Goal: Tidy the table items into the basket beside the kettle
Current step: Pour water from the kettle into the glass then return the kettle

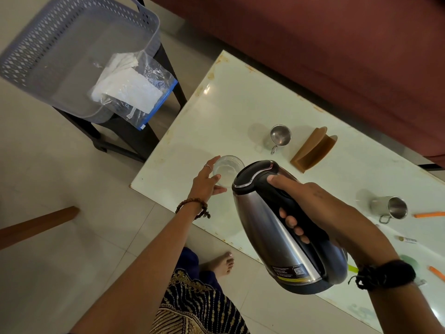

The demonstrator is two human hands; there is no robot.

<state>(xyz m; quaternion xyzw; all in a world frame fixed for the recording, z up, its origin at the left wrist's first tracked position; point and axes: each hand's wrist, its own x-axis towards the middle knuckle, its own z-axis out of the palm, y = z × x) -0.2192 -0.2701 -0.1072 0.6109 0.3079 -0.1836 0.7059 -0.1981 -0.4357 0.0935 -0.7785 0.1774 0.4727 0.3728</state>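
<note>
— Right hand (320,208) is closest to me: I've got it wrapped tight round the kettle (279,227) handle, kettle tilted above the table (240,112) edge.

— And the left?

— My left hand (204,183) is half open, fingers against the glass (228,168) near the table corner. The basket (79,56) sits on a dark stand off the table, a plastic bag (134,92) hanging over its rim.

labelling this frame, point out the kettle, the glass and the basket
kettle (269,227): head view, on its steel side below the lid
glass (228,168): head view, on its clear inside
basket (31,54): head view, on its perforated left wall
</note>
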